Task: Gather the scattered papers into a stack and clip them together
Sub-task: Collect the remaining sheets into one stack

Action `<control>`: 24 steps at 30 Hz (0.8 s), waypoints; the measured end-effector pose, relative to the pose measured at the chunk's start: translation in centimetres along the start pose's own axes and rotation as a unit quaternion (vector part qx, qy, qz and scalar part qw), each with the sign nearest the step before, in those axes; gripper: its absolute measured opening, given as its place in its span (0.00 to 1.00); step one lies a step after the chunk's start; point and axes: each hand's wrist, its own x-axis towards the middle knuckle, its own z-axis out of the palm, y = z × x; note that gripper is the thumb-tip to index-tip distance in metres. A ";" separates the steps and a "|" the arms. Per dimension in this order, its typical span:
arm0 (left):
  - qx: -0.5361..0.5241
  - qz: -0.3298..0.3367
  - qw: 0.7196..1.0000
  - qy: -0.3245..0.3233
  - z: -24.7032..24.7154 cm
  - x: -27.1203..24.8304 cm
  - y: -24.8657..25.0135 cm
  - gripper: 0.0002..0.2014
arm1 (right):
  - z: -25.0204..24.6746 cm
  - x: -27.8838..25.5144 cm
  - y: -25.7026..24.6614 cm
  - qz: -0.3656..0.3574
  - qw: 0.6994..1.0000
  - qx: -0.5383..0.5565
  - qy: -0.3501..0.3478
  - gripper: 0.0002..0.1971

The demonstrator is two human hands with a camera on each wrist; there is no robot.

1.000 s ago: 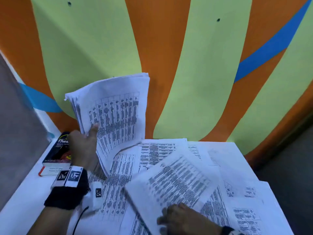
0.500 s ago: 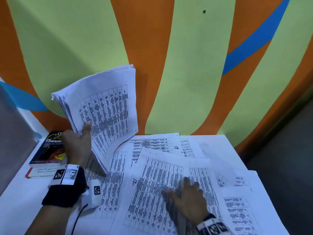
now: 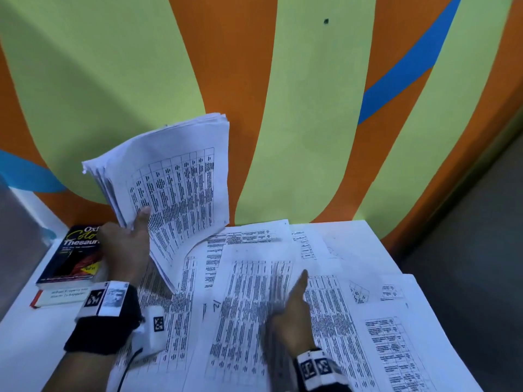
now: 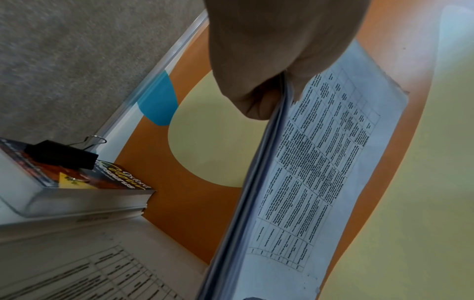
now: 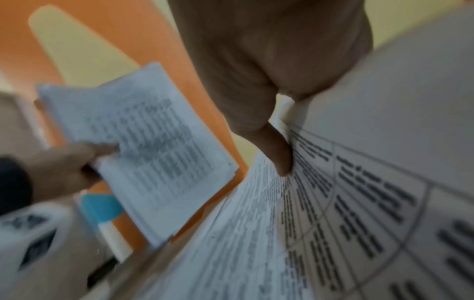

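Observation:
My left hand point(image 3: 124, 247) grips a thick stack of printed papers point(image 3: 181, 193) by its lower edge and holds it upright near the wall. The left wrist view shows the thumb and fingers point(image 4: 269, 71) clamping the stack point(image 4: 320, 162). Several loose printed sheets point(image 3: 246, 306) lie overlapping on the white table point(image 3: 28, 335). My right hand point(image 3: 294, 312) stands on edge over them and pinches one sheet point(image 5: 359, 192) between thumb point(image 5: 282, 158) and fingers; that view is blurred. A black binder clip point(image 4: 61, 154) lies on the thesaurus; my left hand hides it in the head view.
A dark thesaurus book point(image 3: 76, 256) rests on another book at the table's back left, next to my left hand. An orange, green and blue wall point(image 3: 311, 108) rises behind the table. The table's right edge point(image 3: 441, 321) drops to grey floor.
My right hand left the front edge, went flat over the middle sheets, then turned on edge and pinched a sheet. My left hand kept holding the stack upright.

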 end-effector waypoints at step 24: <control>0.053 0.083 0.984 0.148 -11.6 5.4 2.8 0.21 | 5.8 3.5 -13.9 0.015 0.975 0.080 -0.206 0.13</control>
